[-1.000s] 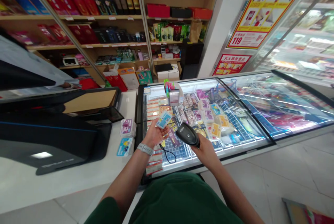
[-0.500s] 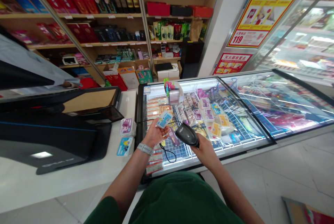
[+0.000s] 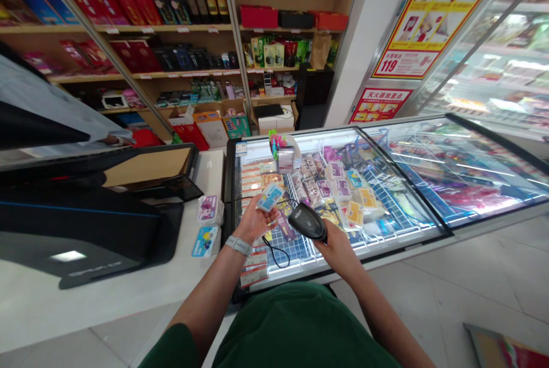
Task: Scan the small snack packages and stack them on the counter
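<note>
gripping: left hand (image 3: 256, 220) holds blue-labelled pack (image 3: 270, 196), palm up; right hand (image 3: 338, 247) wraps black scanner (image 3: 307, 221)
location: pack above freezer (image 3: 230, 176), just beside scanner's nose
hidden: scanner's handle, mostly behind right hand
hard to read: pack's small print
cut off: other person's pale clothing (image 3: 49, 96), left edge

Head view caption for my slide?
Left hand holds a blue pack, right hand a black scanner, above a lit display case.
</note>
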Demonstrator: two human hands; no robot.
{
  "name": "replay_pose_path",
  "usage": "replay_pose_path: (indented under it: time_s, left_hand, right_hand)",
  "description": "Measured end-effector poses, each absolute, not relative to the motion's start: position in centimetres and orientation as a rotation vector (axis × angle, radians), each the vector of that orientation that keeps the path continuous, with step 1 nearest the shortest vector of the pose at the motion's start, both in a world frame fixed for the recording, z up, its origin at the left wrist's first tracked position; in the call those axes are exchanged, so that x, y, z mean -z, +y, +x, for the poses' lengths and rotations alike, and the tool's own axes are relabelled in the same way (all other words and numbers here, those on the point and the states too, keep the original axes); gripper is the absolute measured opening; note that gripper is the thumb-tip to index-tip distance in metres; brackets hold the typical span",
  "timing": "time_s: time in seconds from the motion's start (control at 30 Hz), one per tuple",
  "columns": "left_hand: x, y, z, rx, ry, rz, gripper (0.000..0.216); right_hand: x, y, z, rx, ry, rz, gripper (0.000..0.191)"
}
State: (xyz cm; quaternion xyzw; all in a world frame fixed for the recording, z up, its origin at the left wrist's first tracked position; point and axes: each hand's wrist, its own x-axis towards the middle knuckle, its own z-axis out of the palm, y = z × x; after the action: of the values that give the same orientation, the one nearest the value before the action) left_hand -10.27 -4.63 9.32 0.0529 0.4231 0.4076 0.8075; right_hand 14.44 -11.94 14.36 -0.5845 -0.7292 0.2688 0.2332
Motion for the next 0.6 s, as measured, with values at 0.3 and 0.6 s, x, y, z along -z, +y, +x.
replay_pose_path:
  time_s: [0.3, 0.6]
  left_hand:
    - [-9.34, -4.54, -10.31, -0.876, 0.905, 0.095, 0.047]
    - [-9.27, -4.65, -10.4, -0.885, 0.902, 0.093, 0.047]
  right_hand:
    - [-14.03, -11.86, 14.49, -0.718, -1.999, -1.596, 0.026]
    - [-13.7, -11.78, 14.62, -0.695, -2.013, -1.598, 0.023]
